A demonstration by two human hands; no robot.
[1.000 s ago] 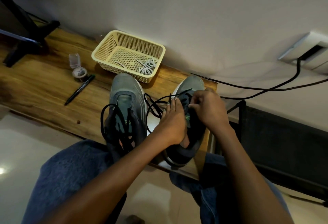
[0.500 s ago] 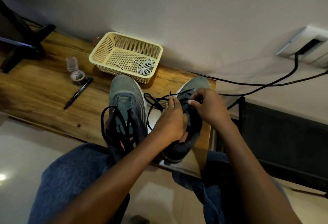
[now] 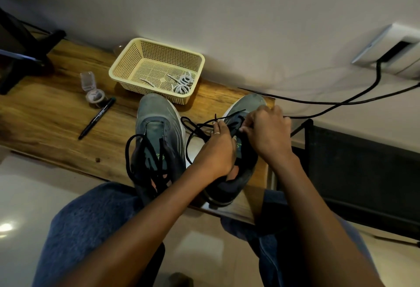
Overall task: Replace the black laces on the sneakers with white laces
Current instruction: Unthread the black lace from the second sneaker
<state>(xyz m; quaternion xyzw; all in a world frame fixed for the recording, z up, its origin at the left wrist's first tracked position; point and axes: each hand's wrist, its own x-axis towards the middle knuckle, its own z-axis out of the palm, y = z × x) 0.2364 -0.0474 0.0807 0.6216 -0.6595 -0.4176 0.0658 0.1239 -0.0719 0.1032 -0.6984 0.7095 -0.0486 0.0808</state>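
Two grey sneakers stand side by side on a wooden shelf (image 3: 45,114). The left sneaker (image 3: 156,123) has its black lace (image 3: 136,157) pulled loose and heaped over the tongue. On the right sneaker (image 3: 241,168) my left hand (image 3: 218,150) grips the tongue side, with a strand of black lace (image 3: 195,127) looping out to the left of it. My right hand (image 3: 268,134) pinches the lace at the eyelets near the toe. White laces (image 3: 183,83) lie coiled in a cream plastic basket (image 3: 127,68) behind the shoes.
A black pen (image 3: 97,117) and a small open clear container (image 3: 92,91) lie left of the basket. A dark stand (image 3: 20,43) occupies the far left. Black cables (image 3: 341,102) run along the wall at right above a dark mesh chair back (image 3: 363,168). My knees sit below the shelf edge.
Both hands moved slightly toward the toe of the right sneaker, and the right hand shifted its pinch on the black lace. The left sneaker stayed put.
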